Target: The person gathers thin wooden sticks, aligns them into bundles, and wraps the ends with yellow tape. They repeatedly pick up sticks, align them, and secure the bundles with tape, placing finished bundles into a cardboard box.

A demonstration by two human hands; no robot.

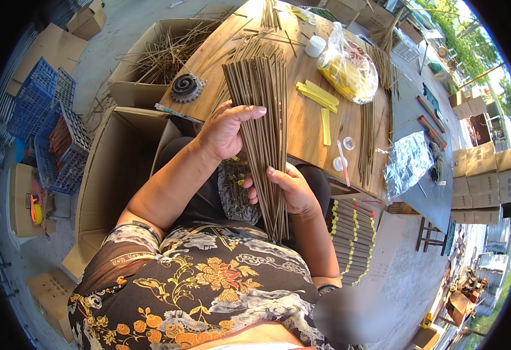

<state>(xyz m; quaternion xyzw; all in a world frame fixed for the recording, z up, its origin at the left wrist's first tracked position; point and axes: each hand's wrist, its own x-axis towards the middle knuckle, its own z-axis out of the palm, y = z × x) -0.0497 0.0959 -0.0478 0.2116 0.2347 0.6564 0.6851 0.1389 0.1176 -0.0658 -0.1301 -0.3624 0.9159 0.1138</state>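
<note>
A thick bundle of thin brown sticks (262, 87) stands nearly upright before my chest, fanning slightly toward its upper end. My left hand (221, 133) is closed round its left side at mid-height, thumb laid across the front. Lower down, my right hand (289, 185) grips the same bundle from the right, with the thumb in front and fingers partly hidden behind. Beyond the bundle, more loose sticks (249, 49) lie on the wooden table (299, 131). Yellow strips (317, 96) rest on the table to the right.
A clear bag with yellow contents (349, 67), a white jar (315, 46) and a dark toothed disc (186, 87) sit on the table. Cardboard boxes (124, 149) and blue crates (63, 149) stand at left. Banded stick bundles (353, 236) lie at lower right.
</note>
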